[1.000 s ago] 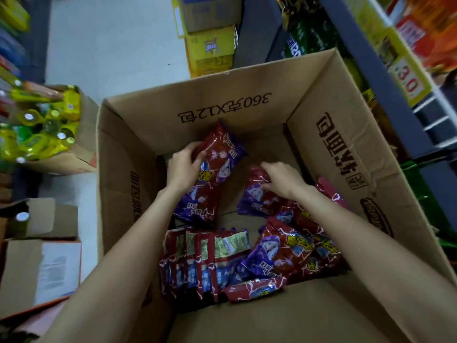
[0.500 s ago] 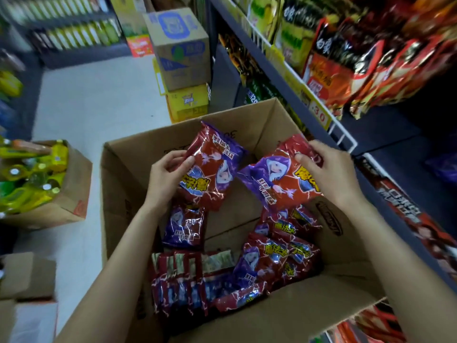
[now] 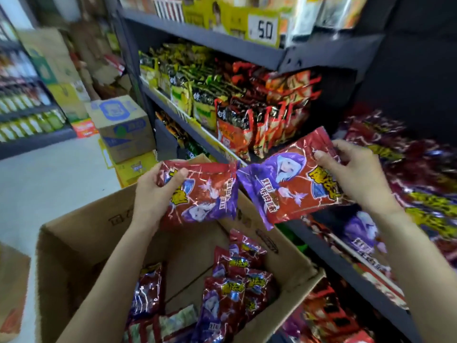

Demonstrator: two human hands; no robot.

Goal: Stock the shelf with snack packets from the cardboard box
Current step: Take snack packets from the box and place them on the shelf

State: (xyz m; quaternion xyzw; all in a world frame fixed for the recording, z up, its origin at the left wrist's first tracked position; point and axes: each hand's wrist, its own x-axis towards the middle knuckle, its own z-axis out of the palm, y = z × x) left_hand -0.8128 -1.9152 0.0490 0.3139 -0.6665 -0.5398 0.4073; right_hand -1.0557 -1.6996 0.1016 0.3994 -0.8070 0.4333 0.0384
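From the head camera, the only view here, both hands are raised above the open cardboard box (image 3: 74, 243), each holding one red-and-purple snack packet. The right hand (image 3: 356, 179) pinches its packet (image 3: 291, 184) at the upper right edge, thumb on the printed face and the other fingers curled behind; the packet's long axis slants from that corner down and left, so its free end points back toward the box and nearly meets the other packet. The left hand (image 3: 153, 194) grips the second packet (image 3: 205, 194) by its left end, thumb over the front, with the long axis running roughly level to the right. The relation that matters is between the right-hand packet and the shelf (image 3: 346, 266): a blurred stack of matching packets (image 3: 405, 174) already lies on that tier just to the right of and beyond the right hand, so this hand is plainly the nearer one and would likely place first, swinging its packet rightward onto the stack. The left-hand packet lies farther off, over the box's far wall, and would have to cross in front of the body. More packets (image 3: 235, 288) remain in the box, so stocking looks far from finished.
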